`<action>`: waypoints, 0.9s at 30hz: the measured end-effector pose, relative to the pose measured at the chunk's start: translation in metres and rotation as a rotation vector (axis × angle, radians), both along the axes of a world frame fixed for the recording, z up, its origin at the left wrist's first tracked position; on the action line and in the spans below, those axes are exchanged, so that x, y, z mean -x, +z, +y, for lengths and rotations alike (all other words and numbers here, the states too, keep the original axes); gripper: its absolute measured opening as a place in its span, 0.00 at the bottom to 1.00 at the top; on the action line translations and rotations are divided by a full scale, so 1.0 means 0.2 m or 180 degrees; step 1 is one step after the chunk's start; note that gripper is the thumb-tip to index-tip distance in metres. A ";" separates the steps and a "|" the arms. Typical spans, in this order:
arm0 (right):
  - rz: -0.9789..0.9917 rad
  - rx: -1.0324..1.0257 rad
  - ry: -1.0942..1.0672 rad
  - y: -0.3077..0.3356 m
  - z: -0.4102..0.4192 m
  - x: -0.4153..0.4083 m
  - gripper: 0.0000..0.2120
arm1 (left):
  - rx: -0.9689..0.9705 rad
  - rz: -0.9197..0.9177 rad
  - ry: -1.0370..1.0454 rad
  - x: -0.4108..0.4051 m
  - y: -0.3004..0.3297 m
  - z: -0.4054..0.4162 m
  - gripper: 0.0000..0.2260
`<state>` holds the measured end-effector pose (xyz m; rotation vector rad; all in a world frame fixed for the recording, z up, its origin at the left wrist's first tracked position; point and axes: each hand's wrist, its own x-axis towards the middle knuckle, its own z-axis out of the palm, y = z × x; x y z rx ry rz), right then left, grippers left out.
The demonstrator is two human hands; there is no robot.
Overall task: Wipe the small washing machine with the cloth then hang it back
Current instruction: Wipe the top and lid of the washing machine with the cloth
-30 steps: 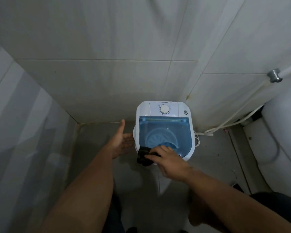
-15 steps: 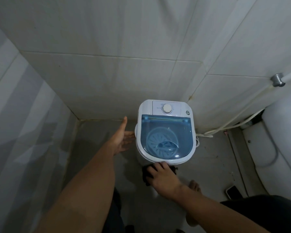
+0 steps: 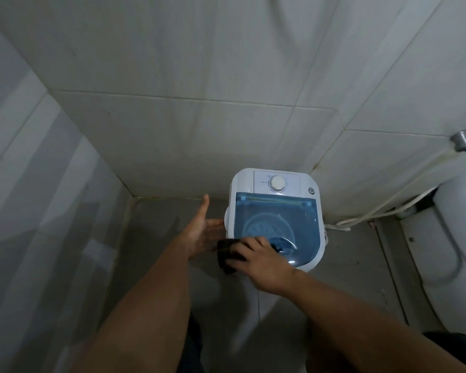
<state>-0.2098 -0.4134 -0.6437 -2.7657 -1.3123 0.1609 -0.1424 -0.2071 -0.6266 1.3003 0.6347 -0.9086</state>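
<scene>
The small white washing machine (image 3: 276, 200) with a blue see-through lid and a round dial stands on the floor in the corner of tiled walls. My right hand (image 3: 261, 261) presses a dark cloth (image 3: 226, 255) on the machine's near left corner, at the lid's front edge. My left hand (image 3: 202, 230) lies flat against the machine's left side, fingers spread, thumb pointing up.
A white toilet (image 3: 452, 238) stands at the right. A white hose (image 3: 382, 211) and cord run along the floor behind the machine to a metal wall fitting (image 3: 463, 141). Tiled walls close in at the left and back.
My right hand with the cloth went from the lid's front corner down the machine's front face, then came back up onto the near left corner. My left hand stayed on the left side.
</scene>
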 end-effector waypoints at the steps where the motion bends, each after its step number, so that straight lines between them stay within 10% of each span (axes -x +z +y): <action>1: 0.0102 0.0106 0.0320 -0.01 -0.01 0.02 0.23 | 0.0018 0.0015 0.0012 0.00 0.00 0.00 0.45; 6: 0.0698 0.0163 0.0942 0.09 -0.07 -0.04 0.22 | 0.0015 0.0101 0.0017 0.00 -0.04 0.03 0.51; 11: 0.0166 -0.1475 -0.0989 0.21 -0.14 -0.50 0.21 | 0.0215 0.0179 0.0044 -0.01 -0.08 0.05 0.57; 15: 0.0048 -0.1181 -0.2259 0.09 0.01 -0.74 0.24 | 0.0438 0.0262 0.0147 -0.01 -0.08 0.07 0.62; 22: -0.0293 -0.0325 -0.0430 -0.10 0.16 -0.34 0.22 | 0.0454 0.0275 0.0701 0.00 -0.05 0.07 0.47; 27: -0.0013 0.0352 0.0888 -0.13 0.04 0.24 0.18 | -0.0818 -0.0301 0.1518 0.03 0.04 0.12 0.43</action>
